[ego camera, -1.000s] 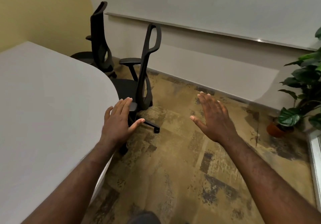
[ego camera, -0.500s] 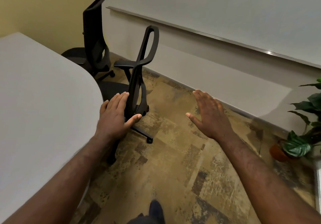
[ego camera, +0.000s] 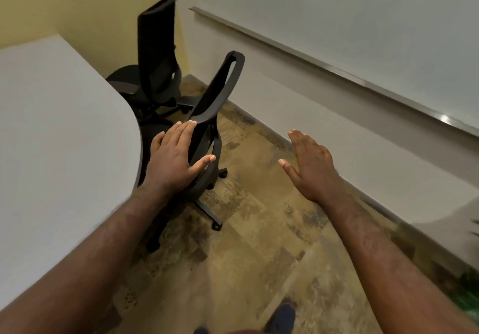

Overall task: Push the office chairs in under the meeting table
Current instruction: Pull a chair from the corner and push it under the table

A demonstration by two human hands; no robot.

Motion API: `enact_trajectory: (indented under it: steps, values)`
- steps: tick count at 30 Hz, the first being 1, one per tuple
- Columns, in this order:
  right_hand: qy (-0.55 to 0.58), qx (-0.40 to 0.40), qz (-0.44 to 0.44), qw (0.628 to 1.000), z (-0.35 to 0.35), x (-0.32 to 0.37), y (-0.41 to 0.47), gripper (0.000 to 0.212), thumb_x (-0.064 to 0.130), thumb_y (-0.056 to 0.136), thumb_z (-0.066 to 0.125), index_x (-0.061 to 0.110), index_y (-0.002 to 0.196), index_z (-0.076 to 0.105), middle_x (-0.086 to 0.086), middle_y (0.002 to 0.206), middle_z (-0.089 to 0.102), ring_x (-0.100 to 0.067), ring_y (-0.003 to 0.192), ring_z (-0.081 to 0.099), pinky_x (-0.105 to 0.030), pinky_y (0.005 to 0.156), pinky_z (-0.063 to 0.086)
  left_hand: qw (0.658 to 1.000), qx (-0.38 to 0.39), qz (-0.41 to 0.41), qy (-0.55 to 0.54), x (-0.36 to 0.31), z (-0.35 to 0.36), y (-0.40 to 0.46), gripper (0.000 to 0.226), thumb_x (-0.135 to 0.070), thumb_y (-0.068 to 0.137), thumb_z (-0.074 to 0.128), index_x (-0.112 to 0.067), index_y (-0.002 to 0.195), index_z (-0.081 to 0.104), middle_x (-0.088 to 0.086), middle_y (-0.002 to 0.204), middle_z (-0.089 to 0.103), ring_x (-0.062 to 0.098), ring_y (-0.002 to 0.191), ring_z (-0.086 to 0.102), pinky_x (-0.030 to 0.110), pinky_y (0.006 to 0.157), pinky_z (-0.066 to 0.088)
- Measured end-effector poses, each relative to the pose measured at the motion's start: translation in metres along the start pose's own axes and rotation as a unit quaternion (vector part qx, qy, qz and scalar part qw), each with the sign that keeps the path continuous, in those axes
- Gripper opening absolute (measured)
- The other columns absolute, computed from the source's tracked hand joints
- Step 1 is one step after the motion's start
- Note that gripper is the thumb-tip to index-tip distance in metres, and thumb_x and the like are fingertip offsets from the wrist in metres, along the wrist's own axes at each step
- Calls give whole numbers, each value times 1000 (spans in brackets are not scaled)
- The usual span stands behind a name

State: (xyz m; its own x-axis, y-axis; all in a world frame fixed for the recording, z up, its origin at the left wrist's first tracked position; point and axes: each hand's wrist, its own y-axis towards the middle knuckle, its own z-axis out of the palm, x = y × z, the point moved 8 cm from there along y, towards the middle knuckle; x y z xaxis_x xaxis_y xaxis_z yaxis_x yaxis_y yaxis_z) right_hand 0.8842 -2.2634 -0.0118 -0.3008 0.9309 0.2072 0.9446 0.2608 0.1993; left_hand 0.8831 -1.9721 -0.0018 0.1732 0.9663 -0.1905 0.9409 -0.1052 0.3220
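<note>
Head view: left hand (ego camera: 176, 162) flat on the near chair (ego camera: 207, 126) backrest, fingers together, thumb spread. Right hand (ego camera: 308, 165) hovers open over the floor, touching nothing. Near chair half tucked at the table (ego camera: 64, 126) edge; far chair (ego camera: 155, 61) also out. Risk: a one-handed push may swivel the chair so its armrest jams on the table.

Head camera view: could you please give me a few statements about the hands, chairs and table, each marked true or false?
1. The left hand lies open on the nearer office chair. True.
2. The right hand grips the far office chair. False: it is open in the air, touching nothing.
3. The meeting table has a white top. True.
4. The nearer office chair has tipped onto the floor. False: it stands upright on its castors.
</note>
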Motion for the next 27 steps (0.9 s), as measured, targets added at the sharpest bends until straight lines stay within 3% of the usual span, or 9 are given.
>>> enact_trajectory:
  steps: [8, 18, 23, 27]
  values:
    - [7, 0, -89, 996, -18, -67, 98, 73, 55, 96, 39, 17, 154, 16, -7, 160, 22, -25, 146, 21, -48, 114, 19, 993, -49, -102, 29, -44, 11, 54, 85, -74, 86, 37, -18, 150, 29, 4, 154, 35, 21, 145, 24, 47, 115, 20]
    - [24, 13, -187, 982, 2, -86, 221, 78, 54, 93, 50, 17, 153, 17, -7, 159, 24, -26, 145, 23, -50, 114, 23, 980, -70, -184, 41, -45, 35, 120, 83, -73, 84, 43, -20, 146, 35, 2, 148, 43, 20, 141, 32, 48, 114, 27]
    - [28, 38, -228, 972, 27, -85, 273, 81, 50, 90, 57, 19, 153, 17, -5, 160, 23, -25, 145, 23, -50, 114, 24, 967, -97, -235, 11, -26, 47, 151, 71, -68, 84, 52, -20, 135, 51, 0, 128, 61, 19, 119, 54, 44, 99, 45]
    - [29, 39, -258, 965, 33, -77, 317, 83, 48, 88, 61, 19, 153, 18, -5, 160, 23, -24, 145, 24, -48, 114, 25, 956, -106, -273, 10, -19, 50, 170, 68, -68, 83, 53, -19, 130, 55, -2, 119, 65, 18, 110, 59, 41, 89, 50]
